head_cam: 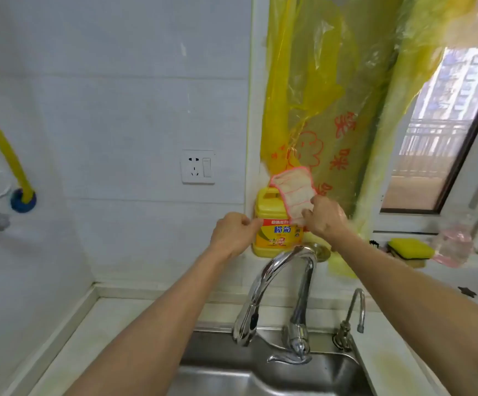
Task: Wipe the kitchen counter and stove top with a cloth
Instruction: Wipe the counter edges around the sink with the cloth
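One cloth [295,192] between right fingers [307,214]

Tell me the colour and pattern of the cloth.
Head view: cloth, white with pink lines and pink edging.

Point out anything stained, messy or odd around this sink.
A yellowish stain marks the counter right of the sink. Crumpled yellow plastic sheeting hangs over the window corner behind the detergent jug. The right hand holds the cloth over that jug.
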Demonstrator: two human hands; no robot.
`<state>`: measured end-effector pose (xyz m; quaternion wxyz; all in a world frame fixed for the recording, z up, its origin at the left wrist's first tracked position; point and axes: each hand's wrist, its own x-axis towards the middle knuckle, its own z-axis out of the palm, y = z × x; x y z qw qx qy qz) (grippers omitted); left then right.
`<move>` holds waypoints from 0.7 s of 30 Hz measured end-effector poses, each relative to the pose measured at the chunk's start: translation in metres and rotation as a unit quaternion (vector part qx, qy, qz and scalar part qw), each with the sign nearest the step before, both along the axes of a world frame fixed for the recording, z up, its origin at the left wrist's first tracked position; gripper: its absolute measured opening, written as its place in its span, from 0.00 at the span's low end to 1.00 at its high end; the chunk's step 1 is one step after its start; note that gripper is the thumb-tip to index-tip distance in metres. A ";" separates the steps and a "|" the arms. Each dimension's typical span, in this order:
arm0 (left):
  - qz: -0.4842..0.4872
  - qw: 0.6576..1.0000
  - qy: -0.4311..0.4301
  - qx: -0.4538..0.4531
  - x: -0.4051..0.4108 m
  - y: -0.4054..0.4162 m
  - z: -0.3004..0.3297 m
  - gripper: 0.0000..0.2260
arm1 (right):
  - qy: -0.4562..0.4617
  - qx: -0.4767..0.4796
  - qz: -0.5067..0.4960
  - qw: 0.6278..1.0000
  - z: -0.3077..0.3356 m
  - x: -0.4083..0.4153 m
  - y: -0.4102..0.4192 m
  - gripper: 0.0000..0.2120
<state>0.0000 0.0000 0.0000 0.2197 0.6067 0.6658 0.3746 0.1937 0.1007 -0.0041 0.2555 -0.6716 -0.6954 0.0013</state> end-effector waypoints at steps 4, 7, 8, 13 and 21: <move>0.017 0.992 -0.126 -0.027 0.006 0.029 -0.012 0.19 | 0.034 -0.038 -0.038 0.998 -0.003 -0.003 0.039 0.15; 0.021 0.981 -0.189 -0.035 0.006 0.039 -0.023 0.18 | 0.039 -0.032 -0.093 0.994 -0.007 -0.004 0.050 0.11; 0.027 0.979 -0.202 -0.033 0.006 0.042 -0.024 0.18 | 0.038 -0.011 -0.116 0.992 -0.006 -0.004 0.052 0.10; 0.041 0.970 -0.235 -0.041 0.002 0.047 -0.022 0.16 | 0.101 0.136 -0.128 0.977 0.009 -0.001 0.058 0.11; 0.012 0.954 -0.300 -0.028 -0.004 0.037 0.011 0.22 | 0.186 0.289 -0.056 0.937 0.097 -0.015 0.061 0.12</move>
